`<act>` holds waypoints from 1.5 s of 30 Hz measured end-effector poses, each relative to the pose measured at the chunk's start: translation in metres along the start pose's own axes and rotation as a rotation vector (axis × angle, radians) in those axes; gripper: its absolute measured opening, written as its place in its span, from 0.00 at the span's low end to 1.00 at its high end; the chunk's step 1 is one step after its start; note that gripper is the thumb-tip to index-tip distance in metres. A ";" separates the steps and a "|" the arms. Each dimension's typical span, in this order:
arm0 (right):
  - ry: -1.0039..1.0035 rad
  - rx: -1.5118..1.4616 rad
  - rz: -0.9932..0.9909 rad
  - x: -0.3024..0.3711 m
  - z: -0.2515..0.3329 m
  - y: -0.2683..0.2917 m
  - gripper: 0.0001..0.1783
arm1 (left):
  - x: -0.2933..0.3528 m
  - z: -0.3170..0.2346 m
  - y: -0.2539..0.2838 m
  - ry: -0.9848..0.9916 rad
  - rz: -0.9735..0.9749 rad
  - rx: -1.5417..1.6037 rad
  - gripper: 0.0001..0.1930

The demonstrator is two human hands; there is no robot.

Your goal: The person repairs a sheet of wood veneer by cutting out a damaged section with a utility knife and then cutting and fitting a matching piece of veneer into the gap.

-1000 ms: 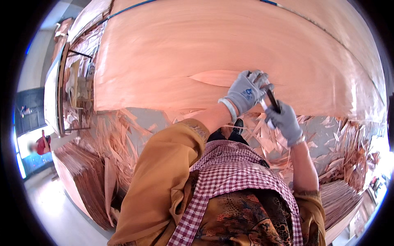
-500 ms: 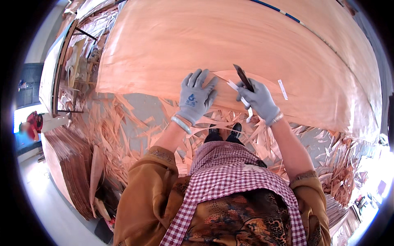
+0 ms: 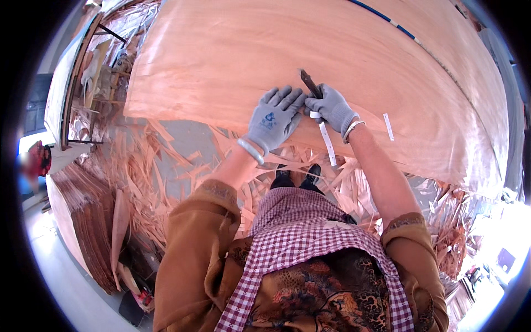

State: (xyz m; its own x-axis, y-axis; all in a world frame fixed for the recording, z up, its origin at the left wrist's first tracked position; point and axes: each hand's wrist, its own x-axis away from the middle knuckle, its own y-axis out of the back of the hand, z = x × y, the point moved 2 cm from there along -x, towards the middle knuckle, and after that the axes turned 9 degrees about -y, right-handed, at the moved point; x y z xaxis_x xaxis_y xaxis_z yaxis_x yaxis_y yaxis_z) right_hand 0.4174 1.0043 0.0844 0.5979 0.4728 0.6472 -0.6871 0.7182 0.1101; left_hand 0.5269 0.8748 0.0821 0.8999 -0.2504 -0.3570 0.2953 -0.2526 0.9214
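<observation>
A large sheet of thin pinkish wood veneer [image 3: 287, 50] lies spread in front of me. My left hand [image 3: 272, 118], in a grey glove, presses flat on the sheet near its front edge, fingers spread. My right hand [image 3: 332, 108], also gloved, grips a dark tool with a short blade [image 3: 310, 84] that points up and away over the sheet. A strip of white tape [image 3: 327, 139] runs down from under my right hand to the sheet's edge. A second short piece of white tape [image 3: 389, 126] sticks on the veneer further right.
Torn veneer scraps [image 3: 166, 166] litter the grey floor below the sheet's edge, around my dark shoes [image 3: 298, 176]. A stack of veneer sheets [image 3: 83, 221] stands at the lower left. A metal rack [image 3: 83, 77] is at the left. A blue line [image 3: 381, 16] crosses the sheet's far side.
My view has shifted left along the sheet. My left hand spread flat on the veneer and a white tape strip now lies under my right hand, which still holds the dark tool.
</observation>
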 end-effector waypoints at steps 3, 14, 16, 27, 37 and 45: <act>-0.080 0.137 0.051 0.023 0.004 0.012 0.10 | -0.003 0.002 -0.003 -0.025 0.117 -0.024 0.22; -0.170 -0.168 0.112 0.102 -0.053 0.048 0.16 | -0.009 -0.001 0.009 -0.041 0.258 0.021 0.21; -0.160 -0.164 0.046 0.106 -0.058 0.051 0.15 | -0.010 -0.001 0.009 -0.063 0.268 0.014 0.22; 0.175 0.586 -0.197 0.110 -0.070 0.025 0.14 | -0.012 -0.004 0.008 -0.065 0.312 -0.008 0.23; 0.222 0.372 -0.062 0.127 -0.018 0.024 0.13 | -0.011 -0.007 0.009 -0.075 0.339 -0.067 0.22; -0.004 -0.175 -0.002 0.087 -0.030 0.100 0.12 | -0.019 -0.015 0.016 -0.080 0.333 -0.109 0.20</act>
State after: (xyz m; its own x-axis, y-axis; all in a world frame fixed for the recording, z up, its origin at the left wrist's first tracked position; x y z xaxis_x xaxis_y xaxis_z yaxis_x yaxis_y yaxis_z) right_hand 0.4127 1.1328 0.1288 0.5969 0.4697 0.6505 -0.6033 0.7972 -0.0220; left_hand 0.5192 0.8895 0.1060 0.9257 -0.3760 -0.0417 0.0266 -0.0452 0.9986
